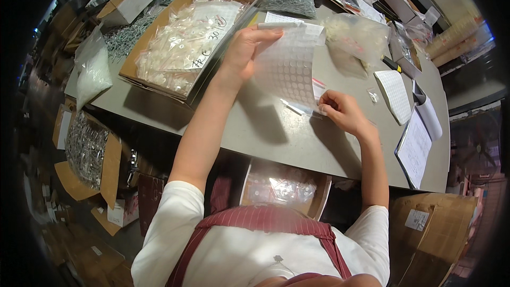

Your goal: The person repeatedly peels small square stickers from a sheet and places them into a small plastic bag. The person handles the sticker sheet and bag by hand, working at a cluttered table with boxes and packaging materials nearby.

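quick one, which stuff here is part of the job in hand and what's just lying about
In hand:
- translucent sheet with rows of round dots, gripped by the left hand
- right hand, at the sheet's lower edge

Untouched, seemingly just lying about:
- open notebook with white pages
- black-and-yellow handled tool
- clear plastic bag of grey metal pieces

Bright light throws dark shadows across the surface (303, 138); the fisheye rim bends and blackens, blurring at nine o'clock.
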`<state>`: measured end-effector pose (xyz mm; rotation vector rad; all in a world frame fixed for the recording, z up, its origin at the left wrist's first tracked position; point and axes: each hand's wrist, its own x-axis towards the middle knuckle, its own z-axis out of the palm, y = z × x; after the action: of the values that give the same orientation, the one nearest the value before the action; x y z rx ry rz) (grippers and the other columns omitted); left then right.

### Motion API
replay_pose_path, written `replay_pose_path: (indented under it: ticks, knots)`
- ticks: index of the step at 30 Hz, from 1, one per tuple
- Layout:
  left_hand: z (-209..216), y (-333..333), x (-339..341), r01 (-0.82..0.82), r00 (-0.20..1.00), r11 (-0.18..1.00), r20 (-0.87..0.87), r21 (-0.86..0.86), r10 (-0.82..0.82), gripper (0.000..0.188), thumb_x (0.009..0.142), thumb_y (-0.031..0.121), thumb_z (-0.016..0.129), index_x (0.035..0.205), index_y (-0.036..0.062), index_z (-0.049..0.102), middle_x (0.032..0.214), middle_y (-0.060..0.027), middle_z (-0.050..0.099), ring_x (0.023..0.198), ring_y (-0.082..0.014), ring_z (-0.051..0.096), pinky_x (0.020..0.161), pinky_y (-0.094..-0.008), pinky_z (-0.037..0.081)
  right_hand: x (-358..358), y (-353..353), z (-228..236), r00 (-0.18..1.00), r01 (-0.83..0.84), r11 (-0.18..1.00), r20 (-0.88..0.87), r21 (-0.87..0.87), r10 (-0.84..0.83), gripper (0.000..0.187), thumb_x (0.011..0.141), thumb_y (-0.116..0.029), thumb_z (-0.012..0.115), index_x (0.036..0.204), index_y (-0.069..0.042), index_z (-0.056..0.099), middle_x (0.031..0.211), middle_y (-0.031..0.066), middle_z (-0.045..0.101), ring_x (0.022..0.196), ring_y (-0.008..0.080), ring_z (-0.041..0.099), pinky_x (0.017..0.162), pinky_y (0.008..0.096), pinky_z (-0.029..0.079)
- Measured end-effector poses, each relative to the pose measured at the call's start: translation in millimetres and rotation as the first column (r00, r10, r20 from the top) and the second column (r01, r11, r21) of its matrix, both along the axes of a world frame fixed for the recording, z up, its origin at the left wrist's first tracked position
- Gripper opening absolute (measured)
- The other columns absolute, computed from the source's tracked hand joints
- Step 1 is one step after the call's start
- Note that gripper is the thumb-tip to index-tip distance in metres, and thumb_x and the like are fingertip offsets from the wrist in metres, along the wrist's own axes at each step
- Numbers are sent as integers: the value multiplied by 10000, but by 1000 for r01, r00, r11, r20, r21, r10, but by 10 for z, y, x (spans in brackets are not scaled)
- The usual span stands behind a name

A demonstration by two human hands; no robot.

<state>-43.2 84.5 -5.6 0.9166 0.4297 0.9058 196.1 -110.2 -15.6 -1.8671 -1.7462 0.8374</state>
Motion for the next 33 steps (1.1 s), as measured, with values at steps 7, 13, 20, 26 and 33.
replay_pose_path:
  ticks: [7,13,20,26,33]
  knots:
    - [30,-42,12,4,1000,1000,6,-23,-4,293,895,84,766,1166,-7,702,1117,-78,751,1077,-148,702,1005,-287,530,-65,55,-121,980,4,994,199,112,-26,214,904,-163,725,936,38,660,867,193,724,795,354,697,727,427,536]
    - [47,-54,12,-4,1000,1000,-23,1,4,309,903,88,761,1193,6,695,1125,-67,748,1068,-139,707,985,-285,548,162,-163,1,954,242,968,196,-65,-226,326,880,-270,819,936,15,670,884,203,720,814,353,698,736,428,538]
    - [8,-104,80,198,977,977,-93,79,-191,274,889,63,766,1146,-20,716,1064,-92,758,968,-160,731,921,-299,586,399,-341,154,924,266,964,281,24,-262,301,942,-270,773,1013,12,693,941,149,744,917,270,726,832,370,551]
    - [-64,-284,198,165,973,969,-193,183,-129,230,873,82,796,1078,-8,740,1006,-66,751,853,-120,699,794,-268,572,28,-207,320,815,287,927,-571,240,-105,277,1064,-197,657,1246,11,643,1180,70,693,1098,179,675,978,336,514]
    - [-91,-349,230,195,968,945,-208,262,-142,206,879,96,812,1050,5,741,955,-36,743,832,-96,684,761,-265,562,-64,-14,167,749,320,917,-656,239,-91,246,977,-74,745,1179,11,633,1031,54,708,941,132,692,852,291,569]
